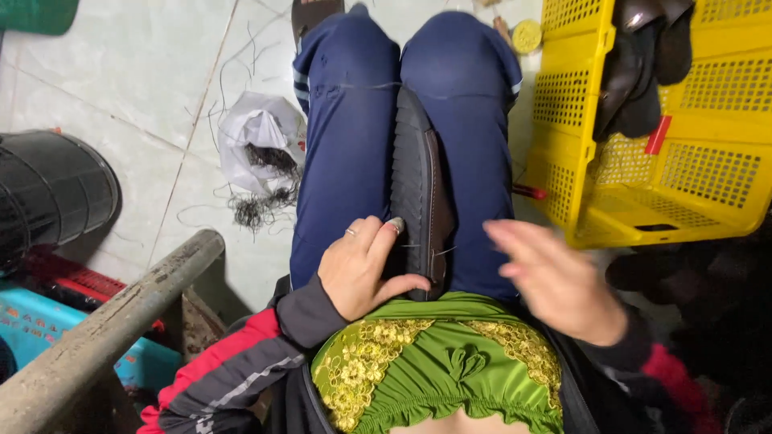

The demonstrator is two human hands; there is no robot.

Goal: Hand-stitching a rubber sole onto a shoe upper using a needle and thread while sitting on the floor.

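Observation:
A dark shoe point(418, 185) with a ridged black sole and brown upper is wedged on edge between my knees in blue trousers. My left hand point(362, 269) grips the heel end of the shoe, thumb under it, a ring on one finger. A thin thread point(442, 251) runs across the shoe near my thumb. To the right of the shoe, my right hand point(555, 277) is blurred over my right thigh with its fingers spread, and nothing visible is in it.
A yellow perforated plastic crate point(683, 161) with dark shoes in it stands at the right. A white bag with a tangle of black threads point(261, 173) lies on the tiled floor at left. A black basket point(48, 189), a grey pipe point(104, 321) and a teal crate point(32, 321) are at far left.

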